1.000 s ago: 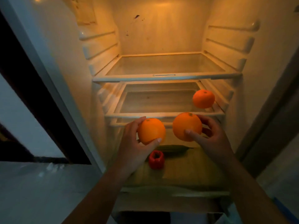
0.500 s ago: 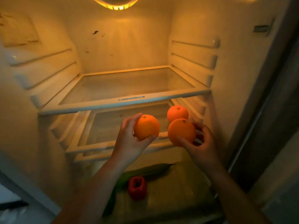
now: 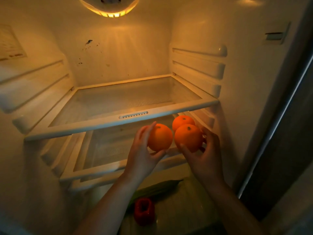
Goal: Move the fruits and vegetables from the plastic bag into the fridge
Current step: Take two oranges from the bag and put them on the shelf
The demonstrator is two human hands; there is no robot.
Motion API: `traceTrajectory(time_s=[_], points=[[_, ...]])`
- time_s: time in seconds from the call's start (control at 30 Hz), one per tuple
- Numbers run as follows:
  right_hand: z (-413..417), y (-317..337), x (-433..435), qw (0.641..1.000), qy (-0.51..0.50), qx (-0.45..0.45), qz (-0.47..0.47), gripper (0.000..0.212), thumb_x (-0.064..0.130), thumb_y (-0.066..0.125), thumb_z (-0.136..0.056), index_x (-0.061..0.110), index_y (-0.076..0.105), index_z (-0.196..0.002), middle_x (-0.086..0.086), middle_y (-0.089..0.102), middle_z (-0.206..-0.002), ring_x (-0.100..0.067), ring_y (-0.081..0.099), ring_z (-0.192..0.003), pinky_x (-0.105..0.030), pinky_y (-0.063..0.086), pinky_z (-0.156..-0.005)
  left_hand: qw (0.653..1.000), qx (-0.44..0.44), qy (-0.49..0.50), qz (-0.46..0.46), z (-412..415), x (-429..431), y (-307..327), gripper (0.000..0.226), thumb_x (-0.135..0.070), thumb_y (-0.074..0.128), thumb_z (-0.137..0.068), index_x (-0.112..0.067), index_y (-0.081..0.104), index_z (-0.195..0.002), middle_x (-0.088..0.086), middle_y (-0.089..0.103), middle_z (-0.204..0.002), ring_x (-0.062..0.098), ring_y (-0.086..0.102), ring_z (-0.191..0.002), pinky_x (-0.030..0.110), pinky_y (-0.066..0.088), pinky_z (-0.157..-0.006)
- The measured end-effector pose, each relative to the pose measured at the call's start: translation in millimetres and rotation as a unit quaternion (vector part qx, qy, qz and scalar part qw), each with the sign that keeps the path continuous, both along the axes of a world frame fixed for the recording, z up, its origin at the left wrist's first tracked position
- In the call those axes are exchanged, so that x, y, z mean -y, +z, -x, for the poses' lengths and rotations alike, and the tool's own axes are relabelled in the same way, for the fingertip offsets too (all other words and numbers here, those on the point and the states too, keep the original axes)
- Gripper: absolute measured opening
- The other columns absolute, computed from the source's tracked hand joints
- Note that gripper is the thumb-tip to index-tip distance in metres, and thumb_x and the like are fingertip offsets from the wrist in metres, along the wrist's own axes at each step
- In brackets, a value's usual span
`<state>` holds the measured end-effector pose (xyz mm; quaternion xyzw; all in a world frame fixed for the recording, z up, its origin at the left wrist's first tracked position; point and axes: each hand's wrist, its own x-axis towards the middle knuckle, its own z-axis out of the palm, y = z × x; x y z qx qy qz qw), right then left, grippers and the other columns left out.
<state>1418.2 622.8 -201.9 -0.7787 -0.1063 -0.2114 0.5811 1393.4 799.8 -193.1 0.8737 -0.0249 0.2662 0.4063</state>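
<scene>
Left hand: the left hand (image 3: 142, 155) cradles the left orange (image 3: 160, 137), fingers up its left side and thumb tucked underneath, right at the front edge of the middle shelf (image 3: 118, 168)
Right hand: the right hand (image 3: 203, 158) wraps the right orange (image 3: 188, 137), thumb on the near face and fingers curled round the far side, over the right end of that same front edge
Third fruit: the back orange (image 3: 183, 120) sits on the middle shelf near its right edge, just behind the right orange; touching or only close, cannot tell
Handling: round, firm and light enough for one hand each, by the look of it; the smooth skin seems likely to roll once let go
Where to hold: a palm-and-fingers cup round the widest part looks safest, stem up, kept on until the fruit settles
Risk: the shelf looks flat and slick, so a nudge between oranges could send one toward the front edge
Below: a red pepper (image 3: 144, 211) lies on the bottom shelf (image 3: 186, 209) toward its front, with a long green vegetable (image 3: 160, 187) behind it, partly covered by the left forearm; its kind is unclear
Hidden: the plastic bag is out of view; the top shelf (image 3: 118, 122) hides the back of the middle shelf; the right fingertips vanish behind the fruit; whether either held orange rests on the shelf cannot be told in this dim amber light
</scene>
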Motion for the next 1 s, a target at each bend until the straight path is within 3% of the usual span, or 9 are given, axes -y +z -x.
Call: traceTrajectory(time_s=[0.07, 0.23, 0.4, 0.57, 0.67, 0.83, 1.0], points=[[3, -1, -3, 1.0, -0.002, 0.003, 0.005, 0.079, 0.032, 0.077, -0.072, 0.025, 0.034, -0.139, 0.002, 0.038, -0.141, -0.017, 0.043, -0.128, -0.045, 0.047, -0.098, 1.0, -0.002, 0.001, -0.003, 3, -2, -5, 0.087, -0.024, 0.081, -0.069, -0.038, 0.032, -0.139, -0.007, 0.034, -0.139, 0.009, 0.039, -0.123, 0.033, 0.052, -0.092], [-1, -6, -4, 1.0, -0.005, 0.01, 0.014, 0.073, 0.035, 0.075, -0.075, 0.029, 0.037, -0.137, 0.005, 0.042, -0.14, -0.018, 0.048, -0.125, -0.048, 0.048, -0.095, 1.0, 0.001, 0.0, 0.009, 9, -7, -10, 0.084, -0.018, 0.078, -0.071, -0.045, 0.026, -0.132, -0.017, 0.029, -0.133, 0.001, 0.032, -0.122, 0.0, 0.042, -0.078], [-10, -8, -10, 0.998, -0.031, 0.044, 0.03, 0.066, 0.029, 0.077, -0.073, 0.025, 0.045, -0.131, -0.002, 0.037, -0.135, -0.019, 0.043, -0.125, -0.047, 0.05, -0.092, 1.0, 0.009, 0.017, 0.008, 3, -6, -9, 0.082, -0.02, 0.08, -0.069, -0.035, 0.035, -0.136, -0.005, 0.035, -0.138, 0.007, 0.037, -0.123, 0.019, 0.047, -0.089], [-18, -9, -14, 0.995, -0.041, 0.069, 0.051, 0.069, 0.028, 0.076, -0.074, 0.018, 0.044, -0.135, -0.008, 0.041, -0.133, -0.023, 0.043, -0.124, -0.045, 0.046, -0.096, 1.0, 0.005, 0.026, -0.007, -1, -4, -7, 0.084, -0.023, 0.08, -0.07, -0.033, 0.033, -0.138, -0.005, 0.033, -0.141, 0.01, 0.036, -0.126, 0.035, 0.049, -0.096], [-18, -11, -7, 0.986, -0.053, 0.104, 0.122, 0.072, 0.024, 0.077, -0.074, 0.019, 0.042, -0.137, -0.01, 0.041, -0.137, -0.021, 0.037, -0.128, -0.034, 0.038, -0.104, 1.0, 0.007, 0.016, -0.026, 3, -10, -10, 0.086, -0.031, 0.078, -0.07, -0.036, 0.029, -0.141, -0.009, 0.032, -0.141, 0.007, 0.035, -0.126, 0.033, 0.048, -0.095], [-23, -17, 2, 0.964, -0.019, 0.162, 0.211, 0.072, 0.015, 0.074, -0.075, 0.029, 0.036, -0.135, -0.008, 0.035, -0.142, -0.021, 0.032, -0.132, -0.044, 0.043, -0.101, 1.0, -0.002, -0.009, -0.008, 5, -19, -11, 0.076, -0.023, 0.075, -0.075, -0.046, 0.031, -0.134, -0.018, 0.033, -0.13, 0.011, 0.044, -0.123, 0.03, 0.051, -0.089], [-32, -10, 3, 0.963, -0.031, 0.161, 0.213, 0.067, 0.011, 0.073, -0.075, 0.023, 0.04, -0.133, -0.012, 0.043, -0.137, -0.03, 0.042, -0.127, -0.042, 0.045, -0.097, 1.0, -0.002, 0.001, -0.016, -8, -9, -8, 0.075, -0.02, 0.075, -0.075, -0.043, 0.034, -0.134, -0.011, 0.036, -0.13, 0.014, 0.047, -0.119, 0.027, 0.051, -0.085]])
